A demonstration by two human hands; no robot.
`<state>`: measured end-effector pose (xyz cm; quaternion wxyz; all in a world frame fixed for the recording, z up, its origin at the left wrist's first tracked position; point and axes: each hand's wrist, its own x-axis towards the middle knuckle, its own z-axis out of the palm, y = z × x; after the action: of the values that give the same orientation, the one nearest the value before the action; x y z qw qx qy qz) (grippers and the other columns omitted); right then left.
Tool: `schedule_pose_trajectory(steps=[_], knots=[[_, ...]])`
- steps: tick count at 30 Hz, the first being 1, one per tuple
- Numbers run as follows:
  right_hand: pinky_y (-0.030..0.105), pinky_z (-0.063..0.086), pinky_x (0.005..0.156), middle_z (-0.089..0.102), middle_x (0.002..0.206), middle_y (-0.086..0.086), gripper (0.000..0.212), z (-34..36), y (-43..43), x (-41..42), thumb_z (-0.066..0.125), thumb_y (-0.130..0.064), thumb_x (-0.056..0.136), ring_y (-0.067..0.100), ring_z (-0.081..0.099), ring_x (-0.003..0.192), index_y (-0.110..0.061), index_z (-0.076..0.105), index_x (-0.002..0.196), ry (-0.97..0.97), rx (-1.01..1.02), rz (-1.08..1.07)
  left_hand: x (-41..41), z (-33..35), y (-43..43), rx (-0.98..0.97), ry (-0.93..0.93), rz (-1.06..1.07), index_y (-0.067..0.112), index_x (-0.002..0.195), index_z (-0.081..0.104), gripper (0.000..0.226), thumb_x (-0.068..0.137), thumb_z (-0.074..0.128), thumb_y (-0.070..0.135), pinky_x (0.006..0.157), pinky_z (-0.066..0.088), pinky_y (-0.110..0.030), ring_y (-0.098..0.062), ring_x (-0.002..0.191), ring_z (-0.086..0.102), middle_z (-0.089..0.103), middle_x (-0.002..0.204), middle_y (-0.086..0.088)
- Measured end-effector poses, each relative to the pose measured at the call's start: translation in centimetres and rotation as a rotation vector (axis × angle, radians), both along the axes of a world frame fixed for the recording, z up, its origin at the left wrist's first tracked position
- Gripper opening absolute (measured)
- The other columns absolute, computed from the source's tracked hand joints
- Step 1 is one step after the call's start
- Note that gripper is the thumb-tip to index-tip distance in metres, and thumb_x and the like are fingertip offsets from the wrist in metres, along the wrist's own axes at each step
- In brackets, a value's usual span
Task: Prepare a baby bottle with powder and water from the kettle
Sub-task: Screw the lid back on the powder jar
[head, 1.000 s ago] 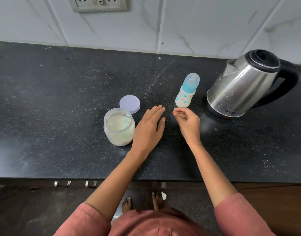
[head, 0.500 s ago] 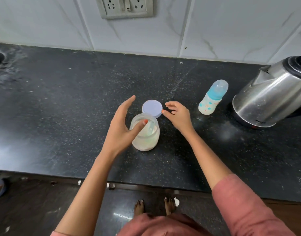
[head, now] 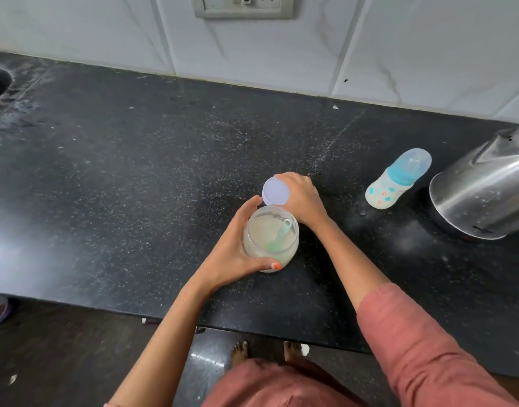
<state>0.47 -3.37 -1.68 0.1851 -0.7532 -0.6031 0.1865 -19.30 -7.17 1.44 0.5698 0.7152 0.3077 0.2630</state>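
Gripping the powder jar, left hand; right hand holds lid.

Your left hand wraps the open powder jar, scoop inside; your right hand grips its lilac lid. Capped bottle and steel kettle stand right of both hands.

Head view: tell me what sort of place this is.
Most likely a home kitchen: a black stone counter against a tiled wall with a socket, and a steel electric kettle standing on the counter.
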Motion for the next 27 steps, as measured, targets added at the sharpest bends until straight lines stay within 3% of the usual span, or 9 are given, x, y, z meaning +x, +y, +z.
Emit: schedule_pose_trajectory(steps=[3,11,18,27], knots=[[0.04,0.036,0.1,0.044,0.134,0.003,0.075,0.5,0.3,-0.1,0.075,-0.047,0.064,0.029,0.036,0.123,-0.023,0.045,0.129,0.004,-0.03,-0.038,0.2,-0.1,0.1,0.019,-0.003,-0.014,0.029,0.132,0.028,0.096,0.053,0.083,0.038,0.095,0.03,-0.005,0.01,0.121,0.04,0.039,0.132,0.023],[0.043,0.035,0.101,0.042,0.136,0.002,0.066,7.1,-1.7,0.7,0.075,-0.039,0.068,0.024,0.033,0.127,-0.027,0.048,0.127,0.237,0.012,-0.133,0.3,-0.1,0.0,0.01,0.029,0.022,0.034,0.127,0.031,0.09,0.051,0.077,0.047,0.099,0.03,-0.007,0.006,0.123,0.039,0.041,0.135,0.014],[0.043,0.037,0.095,0.041,0.136,-0.008,0.069,13.0,-7.0,-1.8,0.075,-0.04,0.065,0.018,0.035,0.125,-0.036,0.045,0.127,0.13,-0.009,0.025,0.3,-0.1,-0.3,-0.009,-0.005,0.033,0.04,0.123,0.037,0.082,0.053,0.077,0.042,0.094,0.036,-0.008,0.005,0.116,0.046,0.047,0.127,0.016],[0.032,0.032,0.077,0.034,0.135,-0.009,0.075,12.0,-9.2,-5.5,0.071,-0.028,0.069,0.016,0.032,0.123,-0.039,0.034,0.134,-0.068,-0.13,0.196,0.4,-0.6,-0.3,-0.034,0.003,0.043,0.054,0.116,0.034,0.079,0.05,0.077,0.043,0.083,0.04,-0.004,0.012,0.109,0.048,0.048,0.119,0.025]])
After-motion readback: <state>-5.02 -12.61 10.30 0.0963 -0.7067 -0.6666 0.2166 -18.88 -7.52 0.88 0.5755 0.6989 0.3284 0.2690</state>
